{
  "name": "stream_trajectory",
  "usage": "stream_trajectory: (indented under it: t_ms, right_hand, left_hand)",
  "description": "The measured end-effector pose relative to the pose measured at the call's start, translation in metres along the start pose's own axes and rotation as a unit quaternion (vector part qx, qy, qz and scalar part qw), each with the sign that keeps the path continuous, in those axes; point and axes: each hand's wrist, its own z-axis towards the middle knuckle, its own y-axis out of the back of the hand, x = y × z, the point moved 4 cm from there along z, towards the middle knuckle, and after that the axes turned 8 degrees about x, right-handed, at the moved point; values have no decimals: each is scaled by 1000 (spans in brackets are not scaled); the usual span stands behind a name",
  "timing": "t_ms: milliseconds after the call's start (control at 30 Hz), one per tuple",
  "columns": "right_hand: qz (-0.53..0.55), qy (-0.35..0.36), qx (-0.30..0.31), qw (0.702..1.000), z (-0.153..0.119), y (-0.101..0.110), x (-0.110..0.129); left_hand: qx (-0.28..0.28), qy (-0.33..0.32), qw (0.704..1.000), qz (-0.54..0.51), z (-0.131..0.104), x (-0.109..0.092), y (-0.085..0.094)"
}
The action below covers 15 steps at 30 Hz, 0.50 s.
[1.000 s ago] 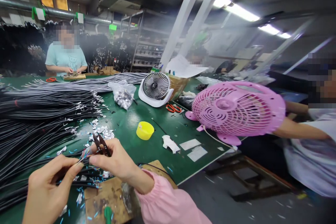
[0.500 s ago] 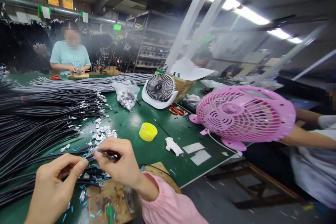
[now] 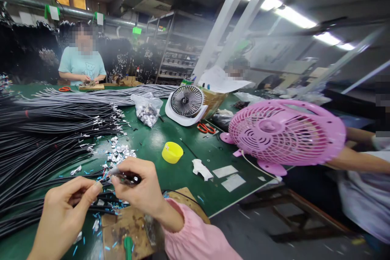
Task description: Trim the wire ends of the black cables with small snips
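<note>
My left hand pinches a thin wire end between thumb and forefinger at the lower left. Close to its fingertips, my right hand is closed around a small dark, shiny tool whose kind is mostly hidden by the fingers. Something grey shows at the right fingertips, beside fine coloured wires. Under and behind both hands lie black cables with stripped ends. Foil scraps and blue wire bits are scattered around them. A stained wooden board with a green knob is below the right hand.
On the green table are a yellow ring-shaped container, a bag of small parts, orange-handled scissors, a white fan and a pink fan. One person works opposite; another person's arm is at right.
Both hands keep nearly the same grip and place, with only slight finger movement at the wires. The whole view has shifted very slightly.
</note>
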Motion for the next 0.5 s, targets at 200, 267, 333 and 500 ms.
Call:
stream_trajectory:
  t_ms: [200, 267, 333, 500]
  right_hand:
    - [-16, -39, 78, 996, -4, -6, -12]
    - [15, -57, 116, 992, -6, -8, -17]
    - [47, -89, 127, 987, -6, -9, -20]
    - [87, -133, 124, 979, -7, -10, -20]
  left_hand:
    - [-1, 4, 1000, -19, 0, 2, 0]
    - [8, -20, 1000, -9, 4, 7, 2]
    - [24, -51, 998, 4, 7, 10, 3]
    - [10, -37, 999, 5, 4, 8, 1]
